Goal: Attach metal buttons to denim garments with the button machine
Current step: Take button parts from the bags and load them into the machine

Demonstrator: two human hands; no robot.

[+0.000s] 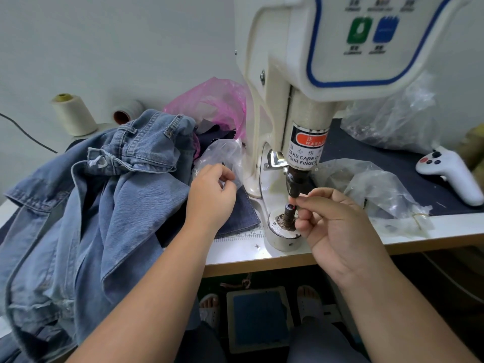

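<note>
The right hand (337, 224) is sitting right at the business end of the button machine (309, 100), fingers curled in, with the thumb and forefinger pinching something tiny at the tip of the upper punch (292, 188). Probably a button, but it's too small and hidden by the fingertips to say for sure. Just below those fingers the lower die (288, 214) is sticking up from its round white base, and the lower fingers are hanging just beside it.

The left hand (212, 195) is resting over to the left of the machine, loosely curled, with its fingertips touching or pinching the edge of a clear plastic bag (222, 155). Can't tell for certain whether it's actually gripping it.

The light blue denim garments (91, 195) are lying in a big rumpled heap left of the machine, spilling over the front edge of the table (262, 260), nowhere under the punch. A darker denim piece (243, 216) is lying flat between the heap and the machine base.

Further out: a pink plastic bag (209, 100) behind the heap, two thread cones (74, 113) by the wall, more clear bags (379, 189) to the right, and a white game controller (450, 171) sitting on the dark mat. Under the table a foot pedal (259, 318) is showing between two sandalled feet.
</note>
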